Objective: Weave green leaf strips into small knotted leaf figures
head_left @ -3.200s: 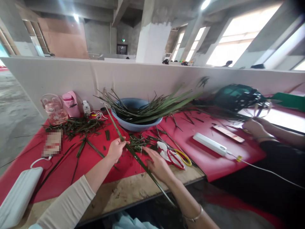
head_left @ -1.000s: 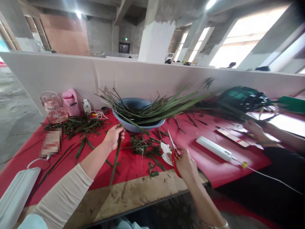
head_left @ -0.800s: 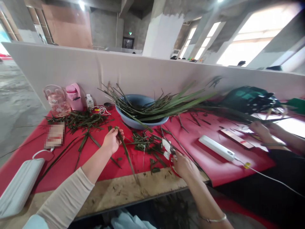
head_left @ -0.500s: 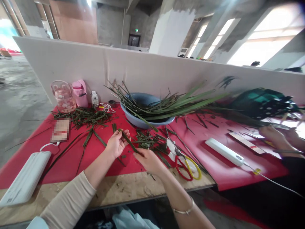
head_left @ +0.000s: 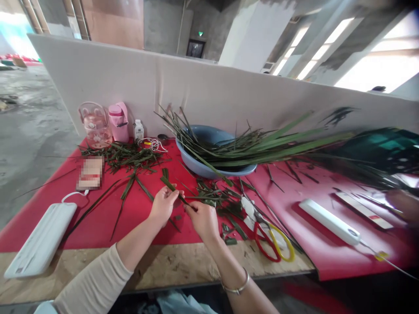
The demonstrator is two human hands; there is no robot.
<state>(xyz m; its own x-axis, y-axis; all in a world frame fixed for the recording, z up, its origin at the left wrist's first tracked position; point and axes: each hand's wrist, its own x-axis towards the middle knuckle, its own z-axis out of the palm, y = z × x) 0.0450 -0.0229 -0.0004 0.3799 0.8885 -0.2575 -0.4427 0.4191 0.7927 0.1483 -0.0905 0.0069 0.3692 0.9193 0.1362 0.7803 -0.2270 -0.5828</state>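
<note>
Beige sleeve [head_left: 94, 279] on the person's left arm and silver bracelet [head_left: 237, 288] on the right wrist are nearest; past them runs the bare wooden edge [head_left: 183, 257] of the red-covered tabletop [head_left: 137, 231]. Both hands meet above the red cover; the left hand [head_left: 164, 205] pinches a green leaf strip [head_left: 168, 182] between thumb and fingers, and the right hand [head_left: 203, 218] pinches the same strip near its lower end; the strip slants from upper left to lower right. To the right lie scissors [head_left: 266, 233] with one red and one yellow handle, blades pointing away; beyond the hands are loose leaf scraps [head_left: 209, 192]. At left rests a white oblong device [head_left: 41, 240], cabled to a pixelated rectangle [head_left: 91, 172]; at right is another white device [head_left: 330, 221], and a co-worker's blurred hand [head_left: 404, 205] shows at the edge. Farther back sit a heap of cut leaves [head_left: 124, 156] and a blue basin [head_left: 212, 171] of long leaves; two pink bottles [head_left: 119, 126] stand before a pale partition [head_left: 229, 96].
</note>
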